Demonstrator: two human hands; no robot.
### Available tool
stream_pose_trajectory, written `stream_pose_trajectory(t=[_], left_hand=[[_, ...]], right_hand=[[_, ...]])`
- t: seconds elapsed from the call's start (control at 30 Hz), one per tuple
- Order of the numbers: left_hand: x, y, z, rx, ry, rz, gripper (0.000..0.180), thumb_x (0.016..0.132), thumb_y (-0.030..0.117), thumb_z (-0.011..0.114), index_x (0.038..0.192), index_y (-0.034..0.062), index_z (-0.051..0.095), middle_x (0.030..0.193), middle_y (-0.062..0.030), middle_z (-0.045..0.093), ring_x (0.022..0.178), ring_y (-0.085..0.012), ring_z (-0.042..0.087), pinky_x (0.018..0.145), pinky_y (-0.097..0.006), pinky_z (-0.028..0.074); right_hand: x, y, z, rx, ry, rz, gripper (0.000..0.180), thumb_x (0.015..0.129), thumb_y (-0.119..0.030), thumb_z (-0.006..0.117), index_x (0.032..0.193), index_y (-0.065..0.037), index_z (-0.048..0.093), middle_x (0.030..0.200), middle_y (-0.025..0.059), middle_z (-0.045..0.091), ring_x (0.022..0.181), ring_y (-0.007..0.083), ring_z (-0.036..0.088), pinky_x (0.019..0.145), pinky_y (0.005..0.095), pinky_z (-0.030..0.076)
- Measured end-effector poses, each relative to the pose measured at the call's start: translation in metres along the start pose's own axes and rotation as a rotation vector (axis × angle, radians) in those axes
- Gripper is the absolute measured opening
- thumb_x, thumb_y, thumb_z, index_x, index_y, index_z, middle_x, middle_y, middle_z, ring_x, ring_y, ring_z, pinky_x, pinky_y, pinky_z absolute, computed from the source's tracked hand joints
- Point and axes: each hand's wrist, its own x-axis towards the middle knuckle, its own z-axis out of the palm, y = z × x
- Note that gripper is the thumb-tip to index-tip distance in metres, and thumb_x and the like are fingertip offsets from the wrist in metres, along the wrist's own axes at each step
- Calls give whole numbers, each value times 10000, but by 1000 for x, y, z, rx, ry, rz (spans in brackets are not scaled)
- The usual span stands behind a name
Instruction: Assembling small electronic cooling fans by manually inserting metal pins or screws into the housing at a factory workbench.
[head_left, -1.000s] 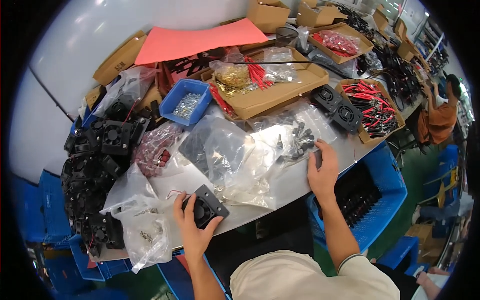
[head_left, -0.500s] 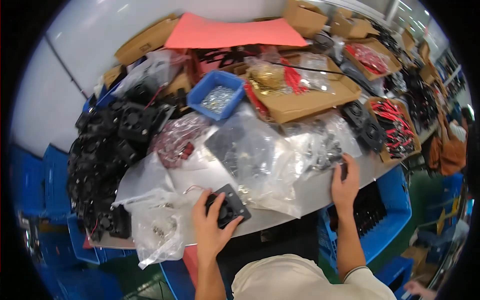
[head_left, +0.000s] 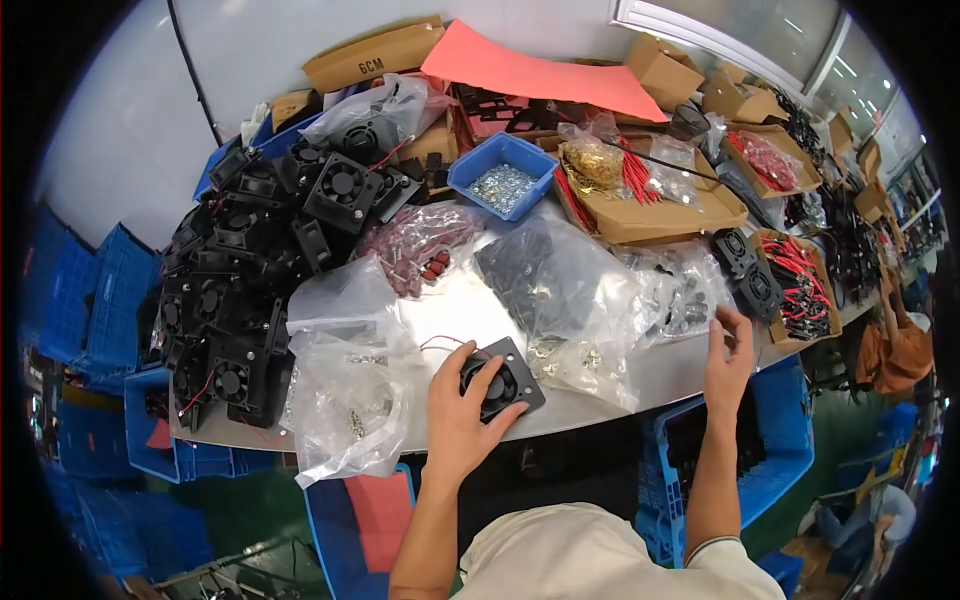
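My left hand (head_left: 462, 415) grips a square black cooling fan (head_left: 492, 385) at the table's front edge, thumb and fingers around its frame. A thin red wire trails from the fan. Off to the right, my right hand (head_left: 728, 368) hovers beside a clear bag of small dark parts (head_left: 683, 300). Its fingers curl toward the thumb; whatever may be between them is too small to make out. Between the hands lies a large clear plastic bag (head_left: 570, 300) with dark flat pieces and shiny metal bits. Left of the fan is another clear bag (head_left: 350, 410) of small metal hardware.
A heap of black fans (head_left: 230, 290) covers the table's left side. Behind are a blue bin of screws (head_left: 503, 205), a bag of dark red parts (head_left: 420, 245) and a cardboard tray (head_left: 650, 220). Two more fans (head_left: 748, 272) and a box of red-black wires (head_left: 800, 290) lie right.
The view has swung, so the table's things appear farther right. My left hand still grips the fan. My right hand's fingers have curled in beside the bag of dark parts.
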Motion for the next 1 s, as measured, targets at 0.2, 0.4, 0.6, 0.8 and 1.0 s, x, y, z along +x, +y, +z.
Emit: stream_pose_trajectory(t=[0.2,0.4,0.6,0.8,1.0], left_hand=[[-7,-4,-5,-30,15,-46,577,687,245,851,1196,65,644,1369,-207,479,1210,-392,488,1021,-447,398],[-4,1,-1,-25,4,16,556,712,244,833,1200,62,640,1355,-200,494,1192,-389,494,1007,-449,397],[-4,-3,-3,6,15,63,543,686,208,840,1171,53,651,1335,-191,514,1160,-376,529,981,-432,434],[-2,-5,-5,3,28,77,536,692,227,840,1166,60,655,1327,-183,524,1150,-374,531,968,-440,436],[0,-6,-7,-17,34,107,532,689,259,838,1155,71,662,1292,-182,553,1123,-369,549,957,-447,436]], right_hand=[[-7,-98,63,82,-609,-346,165,911,-31,574,1062,2,632,945,140,665,872,276,650,794,330,498],[6,-93,109,29,-834,-447,299,871,-16,552,1168,-2,585,1128,186,598,1065,403,558,902,425,465],[19,-93,130,-149,-872,-399,437,824,47,544,1257,-5,518,1092,297,565,1072,456,541,900,478,461],[21,-96,128,-173,-909,-417,401,802,58,537,1199,4,569,1126,268,591,1046,452,559,905,474,463],[19,-48,147,-78,-856,-564,449,704,71,530,1138,-9,611,1095,262,627,1061,458,551,907,456,455]])
